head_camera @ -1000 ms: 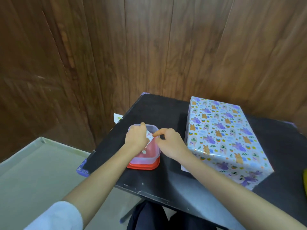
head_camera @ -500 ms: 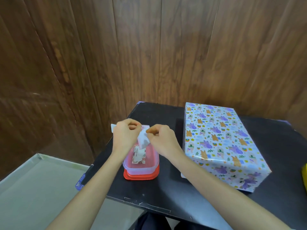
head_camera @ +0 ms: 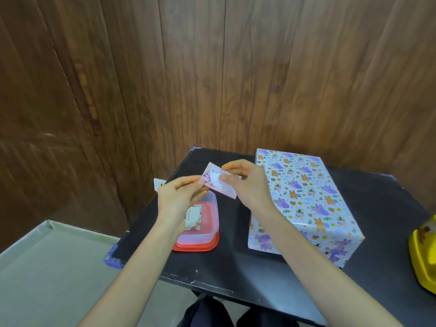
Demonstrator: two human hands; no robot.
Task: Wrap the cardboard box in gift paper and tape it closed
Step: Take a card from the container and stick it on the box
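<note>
The box (head_camera: pixel 304 201) stands on the black table (head_camera: pixel 247 272), fully covered in white gift paper with purple and orange animal prints. Left of it, both hands hold up a small white greeting card (head_camera: pixel 218 182) with pink flowers and handwriting. My left hand (head_camera: pixel 179 197) pinches the card's left edge. My right hand (head_camera: pixel 247 182) pinches its right part between thumb and fingers. The card hangs in the air above the far end of a clear plastic container.
The clear container (head_camera: pixel 200 232) sits on a red lid and holds another small card (head_camera: pixel 193 218). A yellow object (head_camera: pixel 424 253) sits at the table's right edge. Wooden panel walls stand close behind. A grey surface (head_camera: pixel 52 267) lies lower left.
The card has come up out of the container and been turned flat, writing facing up. Both hands rose and moved slightly apart while holding it.
</note>
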